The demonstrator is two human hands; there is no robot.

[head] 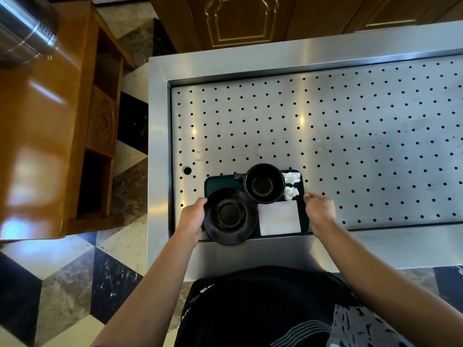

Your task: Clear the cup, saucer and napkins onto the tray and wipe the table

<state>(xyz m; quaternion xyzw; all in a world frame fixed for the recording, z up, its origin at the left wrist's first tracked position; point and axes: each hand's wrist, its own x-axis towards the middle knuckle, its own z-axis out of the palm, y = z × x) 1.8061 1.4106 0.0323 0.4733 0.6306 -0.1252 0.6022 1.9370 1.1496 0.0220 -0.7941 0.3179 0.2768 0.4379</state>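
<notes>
A dark green tray (213,183) lies at the near left corner of a perforated steel surface (325,136). On it stand an empty black cup (264,183), a black saucer (229,216) overhanging the tray's left and near edges, a flat white napkin (278,218) and two crumpled white napkins (292,185). My left hand (192,216) grips the tray's left edge beside the saucer. My right hand (319,209) curls around the tray's right edge.
The steel counter has a raised rim (157,146) around the perforated panel, with a larger drain hole (187,170) near the tray. A glossy wooden cabinet (45,136) stands to the left across a strip of checkered marble floor (75,276). Wooden doors (240,21) stand behind.
</notes>
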